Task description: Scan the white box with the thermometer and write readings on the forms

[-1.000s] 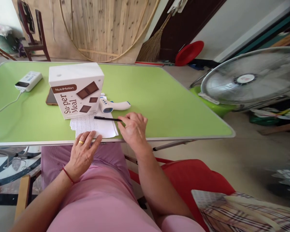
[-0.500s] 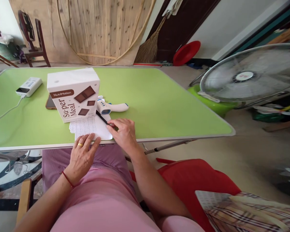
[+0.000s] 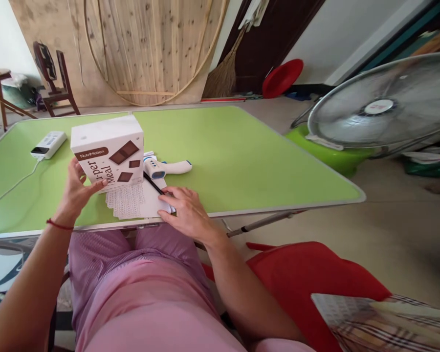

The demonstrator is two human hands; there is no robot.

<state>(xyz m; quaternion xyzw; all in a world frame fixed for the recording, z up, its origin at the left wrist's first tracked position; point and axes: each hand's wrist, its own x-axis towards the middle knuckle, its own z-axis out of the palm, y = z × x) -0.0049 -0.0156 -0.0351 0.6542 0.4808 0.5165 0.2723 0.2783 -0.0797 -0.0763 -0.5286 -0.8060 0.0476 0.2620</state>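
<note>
My left hand [image 3: 79, 189] grips the lower left corner of a white NutriMotion "Su-per Meal" box [image 3: 108, 127], thumb on its front and fingers round its side. The box stands tilted on the green table, over part of several printed sheets [image 3: 126, 201]. My right hand [image 3: 186, 211] rests at the table's front edge, its fingers closed at the near end of a black pen [image 3: 153, 184], its thumb on the white paper. The pen lies slanted across the sheets. Just behind it lies a white and blue infrared thermometer [image 3: 168, 168].
A white power bank [image 3: 49, 144] with a cable lies at the left on the green table [image 3: 234, 156]. A large fan [image 3: 381, 105] stands beyond the table's right side. A red chair [image 3: 300, 278] holding a checked bag [image 3: 396, 325] is close to my right arm.
My left hand has left the papers, moved left and taken hold of the box. The box has shifted slightly, and the phone beside it is out of sight. My right hand stays near the pen.
</note>
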